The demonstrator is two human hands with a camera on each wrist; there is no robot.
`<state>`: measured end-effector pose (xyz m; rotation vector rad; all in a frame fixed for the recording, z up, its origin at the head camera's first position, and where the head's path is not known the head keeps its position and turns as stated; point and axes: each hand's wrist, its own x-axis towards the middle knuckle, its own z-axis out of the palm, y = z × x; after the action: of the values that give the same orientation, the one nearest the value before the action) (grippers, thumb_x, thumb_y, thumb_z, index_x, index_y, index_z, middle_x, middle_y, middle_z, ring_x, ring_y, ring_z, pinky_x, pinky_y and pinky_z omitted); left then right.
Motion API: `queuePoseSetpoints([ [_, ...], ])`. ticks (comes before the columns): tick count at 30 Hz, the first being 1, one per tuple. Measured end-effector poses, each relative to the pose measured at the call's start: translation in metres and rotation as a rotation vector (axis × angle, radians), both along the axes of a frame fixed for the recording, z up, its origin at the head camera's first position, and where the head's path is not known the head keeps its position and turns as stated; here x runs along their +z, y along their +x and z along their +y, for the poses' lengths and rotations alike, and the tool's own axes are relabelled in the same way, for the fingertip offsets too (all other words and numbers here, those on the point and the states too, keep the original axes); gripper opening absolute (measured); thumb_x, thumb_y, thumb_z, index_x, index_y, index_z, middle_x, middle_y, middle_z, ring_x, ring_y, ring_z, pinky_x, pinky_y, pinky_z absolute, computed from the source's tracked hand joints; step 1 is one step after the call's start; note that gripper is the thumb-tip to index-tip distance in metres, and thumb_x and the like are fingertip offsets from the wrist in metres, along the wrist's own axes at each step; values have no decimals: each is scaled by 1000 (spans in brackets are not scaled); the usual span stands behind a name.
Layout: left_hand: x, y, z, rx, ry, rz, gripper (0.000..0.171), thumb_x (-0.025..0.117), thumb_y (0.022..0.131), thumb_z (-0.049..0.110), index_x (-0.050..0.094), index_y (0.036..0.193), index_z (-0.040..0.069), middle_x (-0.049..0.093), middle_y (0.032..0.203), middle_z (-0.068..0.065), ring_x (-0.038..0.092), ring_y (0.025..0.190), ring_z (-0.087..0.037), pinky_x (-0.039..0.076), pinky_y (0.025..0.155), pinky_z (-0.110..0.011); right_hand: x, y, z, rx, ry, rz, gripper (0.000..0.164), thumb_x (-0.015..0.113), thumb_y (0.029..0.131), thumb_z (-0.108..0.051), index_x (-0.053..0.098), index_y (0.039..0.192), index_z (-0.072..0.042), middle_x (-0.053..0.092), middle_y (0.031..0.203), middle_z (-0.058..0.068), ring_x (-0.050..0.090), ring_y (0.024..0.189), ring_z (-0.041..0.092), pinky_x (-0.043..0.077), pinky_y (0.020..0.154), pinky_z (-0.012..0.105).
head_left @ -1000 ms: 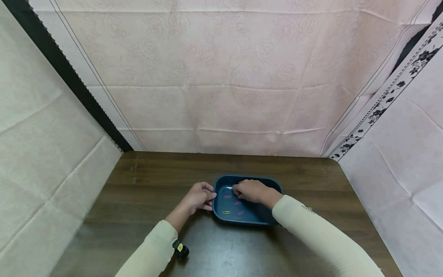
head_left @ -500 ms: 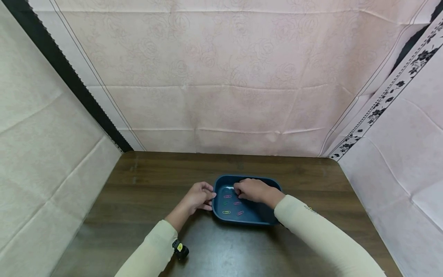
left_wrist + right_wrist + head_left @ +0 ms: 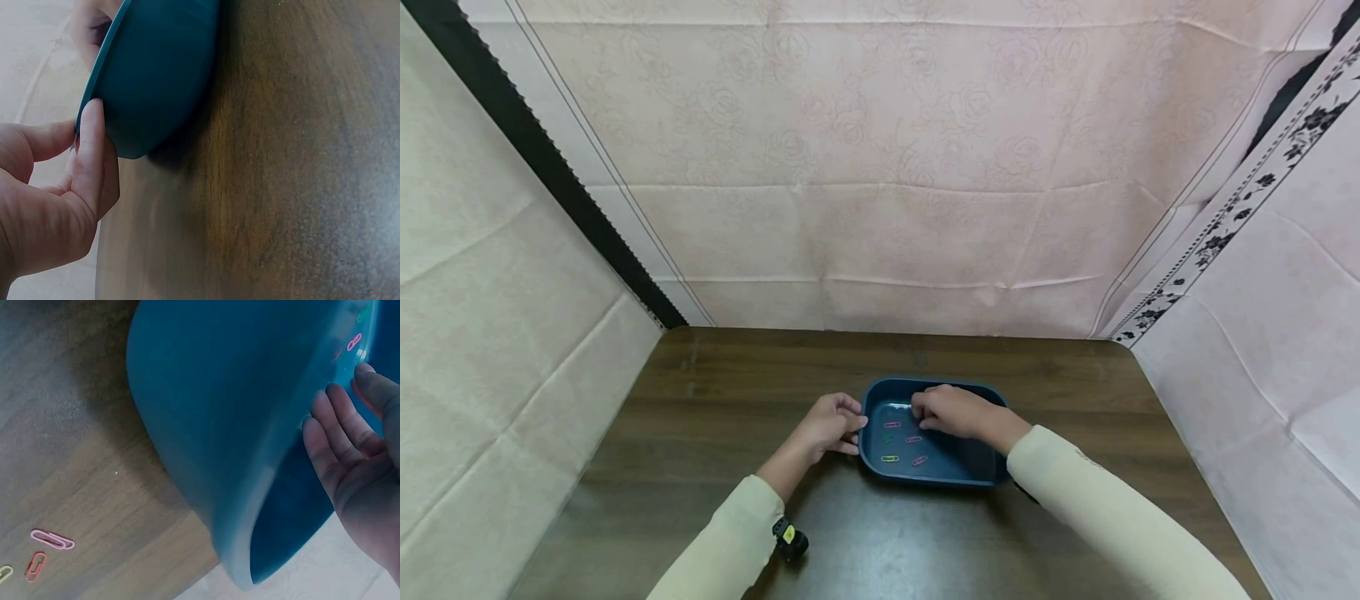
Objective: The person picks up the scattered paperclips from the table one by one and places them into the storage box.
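Head view: the left hand (image 3: 831,427) is pinching the blue tray (image 3: 917,480) by its rim, presumably steadying it; the right hand (image 3: 955,412) is reaching inside beside five paper clips (image 3: 890,458), its grip impossible to tell — only the right wrist view is showing pink, red and yellow clips (image 3: 52,539) on the table (image 3: 94,481) outside

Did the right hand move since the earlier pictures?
Yes. In the head view, the right hand has shifted slightly to the right, farther from the left end of the blue tray, which looks unmoved.
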<state>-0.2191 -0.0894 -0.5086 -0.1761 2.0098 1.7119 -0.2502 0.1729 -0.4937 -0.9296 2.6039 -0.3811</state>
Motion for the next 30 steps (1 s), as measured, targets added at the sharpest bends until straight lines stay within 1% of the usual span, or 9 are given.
queuePoseSetpoints([
  [3,0,0,0,-3,4,1,24,65,101,8,56,122,0,63,94,-14,61,72,-21,64,64,-34,4,3,2,-6,-23,-2,13,69,101,-19,67,113,-16,61,96,-4,57,79,9,54,73,24],
  [7,-1,-1,0,-5,8,5,24,64,101,8,56,122,-1,62,93,-13,61,72,-21,64,64,-34,10,8,4,6,-48,13,16,68,101,-18,68,117,-14,60,94,-5,56,77,9,53,70,23],
  [12,0,0,0,-3,1,9,23,64,102,8,56,122,-1,62,93,-14,62,72,-22,65,64,-34,16,13,8,17,-83,33,17,68,101,-17,69,118,-13,62,96,-4,56,78,9,53,70,22],
  [19,0,-1,0,-9,5,7,23,63,102,8,56,122,-1,63,94,-14,62,72,-22,65,65,-35,19,18,18,14,-139,55,20,67,101,-17,68,120,-12,69,113,5,63,89,9,59,78,26],
  [25,-1,0,-1,-7,5,11,23,63,102,8,56,122,-1,63,95,-15,62,72,-22,65,65,-35,23,23,26,-27,-178,39,23,68,101,-19,67,123,-10,70,113,6,69,99,14,62,85,31],
  [30,0,1,0,-7,6,12,23,63,102,8,56,122,-1,63,96,-16,62,72,-21,65,64,-34,23,26,33,-31,-220,60,24,69,100,-18,67,122,-9,73,110,6,70,99,14,62,86,30],
])
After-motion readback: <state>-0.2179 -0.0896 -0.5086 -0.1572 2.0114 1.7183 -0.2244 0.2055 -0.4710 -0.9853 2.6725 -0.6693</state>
